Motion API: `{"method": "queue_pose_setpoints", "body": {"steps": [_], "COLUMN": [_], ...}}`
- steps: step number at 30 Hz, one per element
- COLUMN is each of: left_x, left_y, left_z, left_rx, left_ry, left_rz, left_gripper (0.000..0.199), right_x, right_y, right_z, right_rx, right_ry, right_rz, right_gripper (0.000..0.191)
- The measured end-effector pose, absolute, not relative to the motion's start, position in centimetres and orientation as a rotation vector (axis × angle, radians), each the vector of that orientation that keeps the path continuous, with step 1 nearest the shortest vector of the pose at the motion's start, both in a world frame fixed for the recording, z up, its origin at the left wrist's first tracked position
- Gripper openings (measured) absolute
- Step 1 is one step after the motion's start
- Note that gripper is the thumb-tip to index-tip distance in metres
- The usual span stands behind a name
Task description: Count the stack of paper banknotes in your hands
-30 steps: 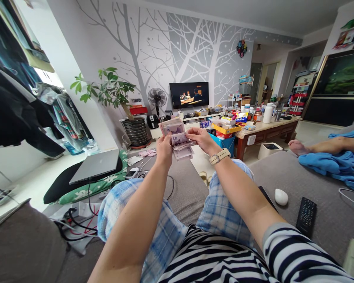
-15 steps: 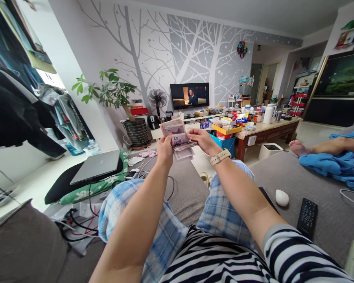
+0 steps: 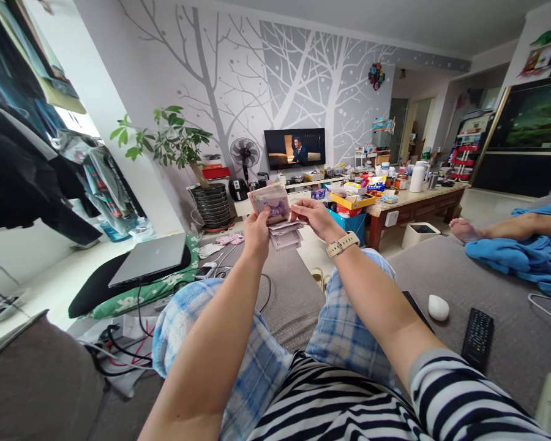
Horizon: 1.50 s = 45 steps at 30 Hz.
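Note:
My left hand (image 3: pixel 257 236) is closed round a stack of purple banknotes (image 3: pixel 278 207), its thumb across the front face. The upper notes stand fanned, and others fold down below the fingers, showing pale edges. At the stack's right edge, my right hand (image 3: pixel 320 220) is closed in a pinch, thumb and forefinger together at a note's edge. A beige-strapped watch (image 3: pixel 343 244) is on the right wrist. Both hands are held out above the grey sofa (image 3: pixel 289 300), between my knees.
A closed laptop (image 3: pixel 149 260) rests on a cushion at left, with cables nearby. To the right lie a white mouse (image 3: pixel 438 308) and a black remote control (image 3: pixel 477 339). Another person's bare foot (image 3: pixel 464 229) is farther right. A cluttered wooden table (image 3: pixel 406 205) stands ahead.
The note that lay across the stack between both hands has gone down onto the lower folded notes. The upper notes' face now shows, with my right fingers still at their right edge.

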State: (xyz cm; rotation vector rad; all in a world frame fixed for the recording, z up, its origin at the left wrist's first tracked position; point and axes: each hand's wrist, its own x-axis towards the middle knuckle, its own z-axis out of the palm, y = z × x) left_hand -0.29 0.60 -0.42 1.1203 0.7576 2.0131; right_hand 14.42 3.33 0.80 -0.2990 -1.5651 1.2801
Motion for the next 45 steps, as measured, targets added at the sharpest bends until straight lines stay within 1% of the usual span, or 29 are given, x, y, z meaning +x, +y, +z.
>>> {"method": "queue_pose_setpoints", "body": {"steps": [10,15,22,30,40,45], "left_x": [0.1,0.2,0.0,-0.3,-0.1,0.0], "left_y": [-0.3,-0.5,0.3,0.7,0.3,0.2], "left_z": [-0.2,-0.1,-0.4,-0.4,-0.3,-0.6], "left_rx": [1.201,1.215,1.136,1.119,1.161,1.295], "left_ry": [0.767,0.779,0.719,0.736,0.775,0.79], "left_rz": [1.982,1.981,1.989,2.033,2.016,1.943], "left_gripper": [0.028,0.026,0.025,0.026,0.025,0.021], "right_x": [14.4,14.3,14.3,14.3,14.3,14.4], "right_y": [3.7,4.0,4.1,3.8,3.7,3.8], "right_z": [0.8,0.6,0.5,0.6,0.6,0.6], "right_rx": [-0.445,-0.418,-0.404,-0.376,-0.351,-0.372], "right_ry": [-1.429,-1.501,-1.507,-1.503,-1.523,-1.52], "right_rz": [1.176,1.158,1.165,1.248,1.242,1.203], "right_gripper": [0.035,0.029,0.029,0.027,0.026,0.025]}}
